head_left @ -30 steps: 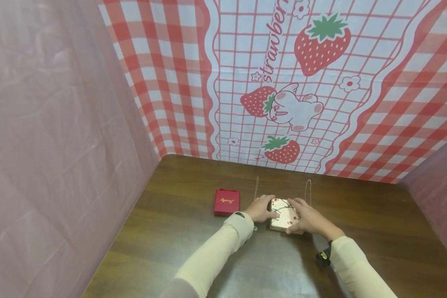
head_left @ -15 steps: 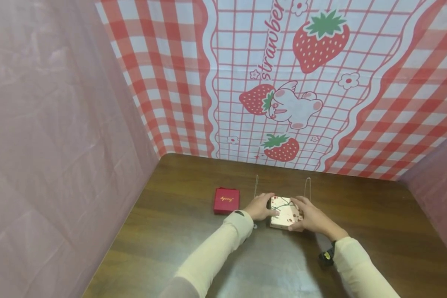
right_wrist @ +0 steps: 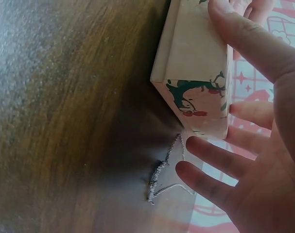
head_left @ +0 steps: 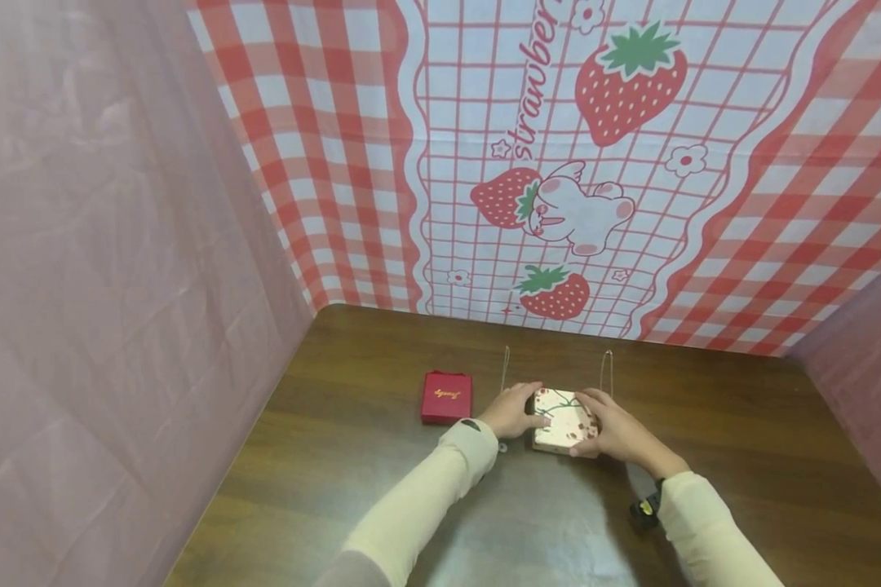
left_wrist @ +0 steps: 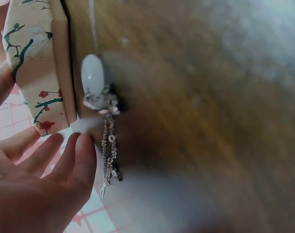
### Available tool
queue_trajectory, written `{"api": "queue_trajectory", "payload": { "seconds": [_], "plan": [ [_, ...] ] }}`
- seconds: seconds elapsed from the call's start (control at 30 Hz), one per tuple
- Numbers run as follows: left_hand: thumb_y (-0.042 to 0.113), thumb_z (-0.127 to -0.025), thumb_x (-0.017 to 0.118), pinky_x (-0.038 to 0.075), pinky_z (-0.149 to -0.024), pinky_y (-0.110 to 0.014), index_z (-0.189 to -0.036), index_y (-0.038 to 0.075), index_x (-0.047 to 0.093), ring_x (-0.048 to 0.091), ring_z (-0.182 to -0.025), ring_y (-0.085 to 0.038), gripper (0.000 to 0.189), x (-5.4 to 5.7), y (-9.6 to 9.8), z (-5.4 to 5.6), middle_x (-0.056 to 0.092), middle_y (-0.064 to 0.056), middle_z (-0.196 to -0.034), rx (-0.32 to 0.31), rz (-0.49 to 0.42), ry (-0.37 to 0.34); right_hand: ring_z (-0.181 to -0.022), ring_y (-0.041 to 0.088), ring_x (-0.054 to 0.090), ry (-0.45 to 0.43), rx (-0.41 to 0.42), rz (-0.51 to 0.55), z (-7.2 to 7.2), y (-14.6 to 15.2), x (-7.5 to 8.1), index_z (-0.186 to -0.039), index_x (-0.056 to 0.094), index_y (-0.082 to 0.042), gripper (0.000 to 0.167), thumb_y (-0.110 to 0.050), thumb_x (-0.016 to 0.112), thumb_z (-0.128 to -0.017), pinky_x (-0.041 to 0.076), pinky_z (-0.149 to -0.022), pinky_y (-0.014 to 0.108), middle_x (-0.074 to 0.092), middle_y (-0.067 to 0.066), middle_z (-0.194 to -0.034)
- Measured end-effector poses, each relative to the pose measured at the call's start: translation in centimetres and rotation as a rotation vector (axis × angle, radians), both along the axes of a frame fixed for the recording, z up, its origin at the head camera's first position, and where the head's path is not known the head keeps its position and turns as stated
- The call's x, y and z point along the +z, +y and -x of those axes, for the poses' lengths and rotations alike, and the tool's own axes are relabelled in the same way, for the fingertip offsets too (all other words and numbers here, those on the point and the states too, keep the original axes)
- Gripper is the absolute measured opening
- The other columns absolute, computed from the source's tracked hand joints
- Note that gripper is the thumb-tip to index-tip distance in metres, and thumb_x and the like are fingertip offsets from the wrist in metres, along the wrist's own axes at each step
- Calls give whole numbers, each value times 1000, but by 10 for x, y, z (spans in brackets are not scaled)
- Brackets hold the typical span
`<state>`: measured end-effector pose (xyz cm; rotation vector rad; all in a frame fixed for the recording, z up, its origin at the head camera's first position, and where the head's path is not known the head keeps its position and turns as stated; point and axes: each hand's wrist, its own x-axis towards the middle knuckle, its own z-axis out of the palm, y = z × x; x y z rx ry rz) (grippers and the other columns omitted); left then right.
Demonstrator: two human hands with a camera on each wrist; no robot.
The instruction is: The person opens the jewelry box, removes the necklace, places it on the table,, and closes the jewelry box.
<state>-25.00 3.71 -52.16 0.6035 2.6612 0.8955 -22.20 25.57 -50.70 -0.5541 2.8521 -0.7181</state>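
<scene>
A cream box (head_left: 561, 417) printed with red blossoms and green branches lies on the table between both hands. My left hand (head_left: 511, 412) holds its left side, thumb over the top and fingers at the far edge. My right hand (head_left: 620, 428) grips the opposite side, thumb at the near corner. Beside the box in the left wrist view is a white oval pendant (left_wrist: 93, 75) with thin silver chains (left_wrist: 108, 145) hanging from its metal setting. A silver chain necklace (right_wrist: 158, 177) lies past the box in the right wrist view, close to my fingertips.
A dark red box (head_left: 446, 398) with gold lettering lies left of my left hand on the brown wooden table (head_left: 367, 350). Behind stands a strawberry-print checked cloth (head_left: 529, 244). Pink fabric (head_left: 117, 285) hangs along the left side. A small black device (head_left: 644, 510) sits at the right wrist.
My right hand has shifted slightly to the right over the cream box, and more of the printed top shows. My left hand and the red box stay in place.
</scene>
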Motion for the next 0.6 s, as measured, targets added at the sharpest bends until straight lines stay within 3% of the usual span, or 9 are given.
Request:
{"api": "queue_trajectory", "payload": {
  "seconds": [0.6],
  "plan": [
    [37, -92, 66, 33, -116, -35, -150, 12, 38, 41, -140, -25, 69, 1, 1, -3, 43, -8, -152, -4, 20, 48, -128, 60, 38, -33, -20, 13, -3, 0, -1, -143, 38, 8, 98, -40, 84, -72, 39, -97, 69, 27, 39, -147]
  ]
}}
